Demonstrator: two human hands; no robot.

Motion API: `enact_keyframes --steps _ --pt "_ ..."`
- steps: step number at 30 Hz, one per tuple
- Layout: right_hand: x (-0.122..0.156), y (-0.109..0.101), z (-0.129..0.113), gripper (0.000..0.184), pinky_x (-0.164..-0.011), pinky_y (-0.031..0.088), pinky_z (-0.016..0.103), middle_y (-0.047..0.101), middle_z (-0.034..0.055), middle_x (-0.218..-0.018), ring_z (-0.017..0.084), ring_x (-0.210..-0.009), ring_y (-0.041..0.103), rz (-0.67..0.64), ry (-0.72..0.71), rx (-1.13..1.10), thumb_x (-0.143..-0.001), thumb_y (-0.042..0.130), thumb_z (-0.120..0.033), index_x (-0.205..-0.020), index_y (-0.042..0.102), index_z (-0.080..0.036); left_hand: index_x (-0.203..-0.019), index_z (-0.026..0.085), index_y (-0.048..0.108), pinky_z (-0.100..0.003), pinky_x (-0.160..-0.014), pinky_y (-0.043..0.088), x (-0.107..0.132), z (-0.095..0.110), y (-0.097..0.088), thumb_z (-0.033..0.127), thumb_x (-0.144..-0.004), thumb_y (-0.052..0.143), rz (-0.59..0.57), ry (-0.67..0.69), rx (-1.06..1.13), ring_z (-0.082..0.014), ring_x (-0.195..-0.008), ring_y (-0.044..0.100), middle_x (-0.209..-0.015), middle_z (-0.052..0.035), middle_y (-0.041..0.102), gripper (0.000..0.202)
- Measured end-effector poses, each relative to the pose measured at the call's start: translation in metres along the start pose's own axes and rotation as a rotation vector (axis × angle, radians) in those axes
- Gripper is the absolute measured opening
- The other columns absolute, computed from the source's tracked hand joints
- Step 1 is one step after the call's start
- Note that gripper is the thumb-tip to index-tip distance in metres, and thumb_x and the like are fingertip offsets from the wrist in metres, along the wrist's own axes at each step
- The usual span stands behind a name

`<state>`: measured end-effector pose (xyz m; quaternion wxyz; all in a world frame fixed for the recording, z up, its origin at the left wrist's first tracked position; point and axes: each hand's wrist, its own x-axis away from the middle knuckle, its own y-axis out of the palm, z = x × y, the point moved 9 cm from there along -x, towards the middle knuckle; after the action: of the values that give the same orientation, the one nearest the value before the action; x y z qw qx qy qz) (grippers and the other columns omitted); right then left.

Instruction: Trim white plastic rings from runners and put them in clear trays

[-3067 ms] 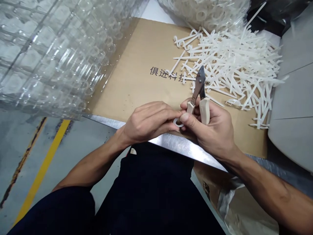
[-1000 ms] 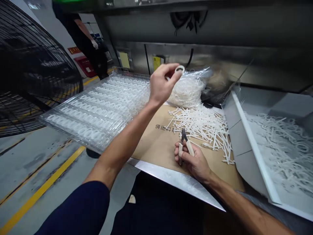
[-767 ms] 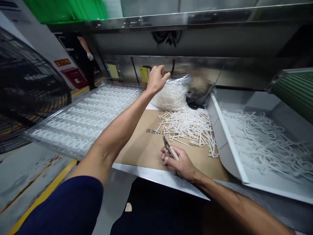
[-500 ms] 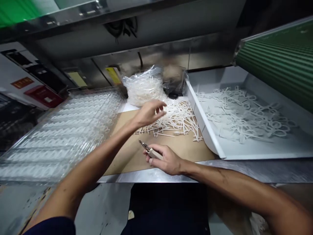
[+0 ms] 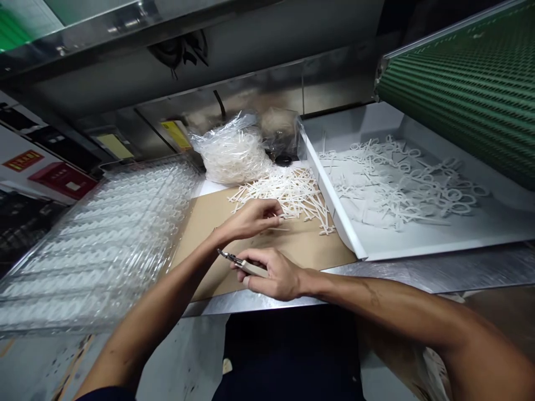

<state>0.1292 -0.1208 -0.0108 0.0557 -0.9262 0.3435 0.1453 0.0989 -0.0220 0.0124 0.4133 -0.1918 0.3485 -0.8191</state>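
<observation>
My right hand point(image 5: 271, 275) is shut on a pair of cream-handled side cutters point(image 5: 244, 264), their metal jaws pointing left over the cardboard sheet point(image 5: 311, 250). My left hand point(image 5: 251, 219) hovers low above the same sheet, fingers curled, beside the near edge of a heap of white plastic strips point(image 5: 288, 192). Whether those fingers hold something small is hidden. Both hands are close together, and the cutters' tips lie just below my left wrist. The cardboard's printed characters are covered by my left hand.
A clear bag of white plastic pieces point(image 5: 232, 159) sits behind the heap. To the left lies a stack of clear moulded trays point(image 5: 104, 242). A white-walled bin point(image 5: 397, 186) holding white rings and strips stands to the right, under a green ribbed panel point(image 5: 460, 72). A steel table edge point(image 5: 259, 303) runs along the front.
My left hand has come down from beside the bag to the cardboard, and the white ring it held earlier no longer shows. The cutters have swung left, and the view has shifted.
</observation>
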Motion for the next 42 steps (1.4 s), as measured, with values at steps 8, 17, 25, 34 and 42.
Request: enact_keyframes --steps 8,17,25,34,42 --pt "-0.002 -0.004 -0.007 0.024 -0.077 0.054 0.03 0.069 0.0037 -0.091 0.018 -0.08 0.064 0.02 -0.043 0.0 -0.085 0.063 -0.02 -0.109 0.066 -0.017 -0.105 0.02 0.067 -0.029 -0.076 0.05 0.117 -0.054 -0.029 0.045 -0.095 0.068 0.341 -0.256 -0.178 -0.0192 -0.085 0.067 -0.095 -0.0024 0.072 0.027" --pt "-0.001 -0.006 0.004 0.021 -0.081 0.053 0.032 0.067 0.004 -0.092 0.018 -0.083 0.062 0.001 0.025 -0.006 -0.09 0.063 -0.023 -0.11 0.067 -0.016 -0.118 0.022 0.07 -0.037 -0.096 0.052 0.164 -0.073 -0.001 0.044 -0.102 0.06 0.386 -0.229 -0.309 -0.0236 -0.107 0.066 -0.113 -0.007 0.069 0.028" --pt "0.001 -0.014 0.024 0.026 -0.081 0.054 0.033 0.067 0.0055 -0.098 0.019 -0.086 0.064 0.03 0.15 -0.03 -0.096 0.065 -0.028 -0.121 0.066 -0.018 -0.133 0.02 0.067 -0.043 -0.104 0.05 0.17 -0.071 0.005 0.042 -0.104 0.056 0.464 -0.265 -0.362 -0.0251 -0.113 0.06 -0.119 -0.0104 0.063 0.038" --pt "0.006 -0.017 0.033 0.025 -0.084 0.055 0.035 0.067 0.0065 -0.102 0.02 -0.087 0.065 0.048 0.237 -0.021 -0.099 0.063 -0.029 -0.122 0.066 -0.018 -0.116 0.019 0.07 -0.036 -0.096 0.051 0.178 -0.062 0.004 0.025 -0.105 0.053 0.649 -0.204 -0.318 -0.0212 -0.104 0.063 -0.107 -0.0074 0.066 0.021" --pt "0.007 -0.021 0.035 0.024 -0.086 0.054 0.037 0.067 0.0058 -0.101 0.021 -0.091 0.064 0.071 0.259 -0.035 -0.099 0.064 -0.027 -0.121 0.067 -0.02 -0.104 0.019 0.067 -0.038 -0.091 0.051 0.182 -0.042 0.008 0.021 -0.103 0.056 0.611 -0.144 -0.479 -0.022 -0.097 0.063 -0.106 -0.0087 0.068 0.012"
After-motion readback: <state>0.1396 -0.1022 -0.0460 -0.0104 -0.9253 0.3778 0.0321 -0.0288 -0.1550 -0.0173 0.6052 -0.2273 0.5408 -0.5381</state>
